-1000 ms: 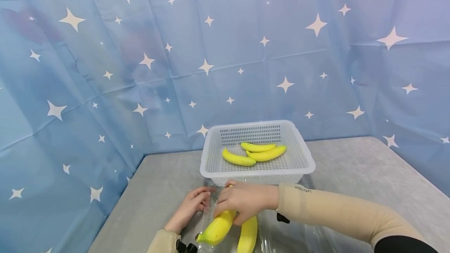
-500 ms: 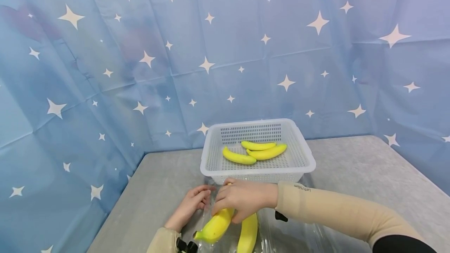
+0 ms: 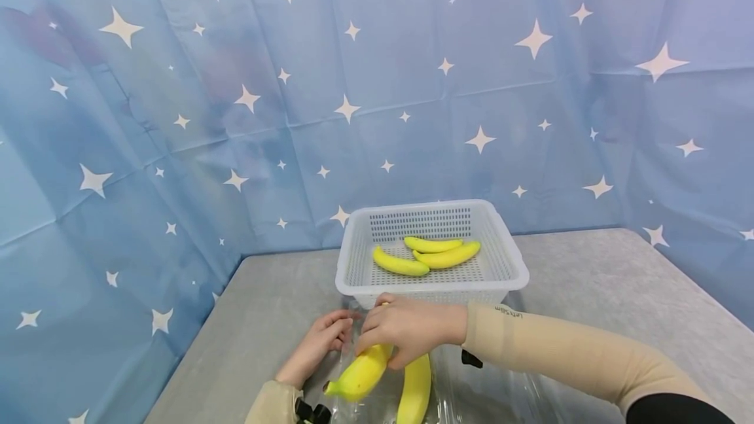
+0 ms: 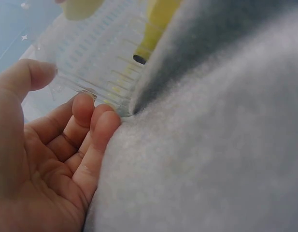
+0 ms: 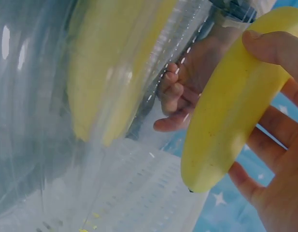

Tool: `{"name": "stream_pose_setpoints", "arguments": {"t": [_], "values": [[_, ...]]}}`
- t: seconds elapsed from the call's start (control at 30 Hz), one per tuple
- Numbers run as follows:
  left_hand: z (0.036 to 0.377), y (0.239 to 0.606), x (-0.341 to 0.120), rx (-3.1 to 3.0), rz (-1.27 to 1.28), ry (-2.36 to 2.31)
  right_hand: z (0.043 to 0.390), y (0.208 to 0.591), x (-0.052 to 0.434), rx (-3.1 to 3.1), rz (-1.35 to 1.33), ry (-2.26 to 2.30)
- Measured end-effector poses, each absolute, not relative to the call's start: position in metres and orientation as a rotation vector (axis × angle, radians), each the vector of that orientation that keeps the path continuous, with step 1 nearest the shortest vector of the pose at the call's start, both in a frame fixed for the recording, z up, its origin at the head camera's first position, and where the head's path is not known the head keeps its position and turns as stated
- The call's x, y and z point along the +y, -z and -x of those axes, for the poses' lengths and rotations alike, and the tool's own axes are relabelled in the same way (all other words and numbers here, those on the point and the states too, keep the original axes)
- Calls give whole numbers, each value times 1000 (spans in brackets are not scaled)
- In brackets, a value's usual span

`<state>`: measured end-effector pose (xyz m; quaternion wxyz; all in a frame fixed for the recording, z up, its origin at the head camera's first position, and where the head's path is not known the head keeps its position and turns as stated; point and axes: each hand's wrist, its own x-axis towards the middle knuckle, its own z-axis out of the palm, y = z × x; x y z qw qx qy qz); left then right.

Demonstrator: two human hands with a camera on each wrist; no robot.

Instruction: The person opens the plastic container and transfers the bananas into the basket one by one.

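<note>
My right hand point(image 3: 406, 329) grips a yellow banana point(image 3: 360, 377) with thumb and fingers, tilted over a clear plastic box point(image 3: 448, 404) at the table's front. In the right wrist view, this banana point(image 5: 231, 106) is outside the box wall, its tip pointing down. Another banana point(image 3: 415, 391) lies inside the box and shows through the wall. My left hand point(image 3: 321, 345) is at the box's left side. In the left wrist view, its thumb point(image 4: 40, 75) is at one end of the clear rim, and curled fingertips point(image 4: 105, 125) are against the rim further along.
Behind the box stands a white perforated basket point(image 3: 432, 290) with three bananas point(image 3: 448, 257) in it. The grey table point(image 3: 283, 286) extends to both sides. A blue curtain point(image 3: 377, 84) with white stars hangs behind and at the sides.
The held banana has tipped, its stem end shifting a little left and upward in the head view. The left hand and the basket stay where they were.
</note>
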<state>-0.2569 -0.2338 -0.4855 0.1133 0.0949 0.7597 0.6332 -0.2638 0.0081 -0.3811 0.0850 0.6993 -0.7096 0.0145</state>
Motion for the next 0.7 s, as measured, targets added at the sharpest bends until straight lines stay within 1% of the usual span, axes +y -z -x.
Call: {"name": "stream_pose_setpoints", "arguments": {"t": [0.37,0.7], "values": [[260,489,-234,2225,-229,-1859,262,375,8,-2103,-2071,-67],[258,487,-233,2239,-238,-1844,254,366,8,-2059,-2084,-60]]}}
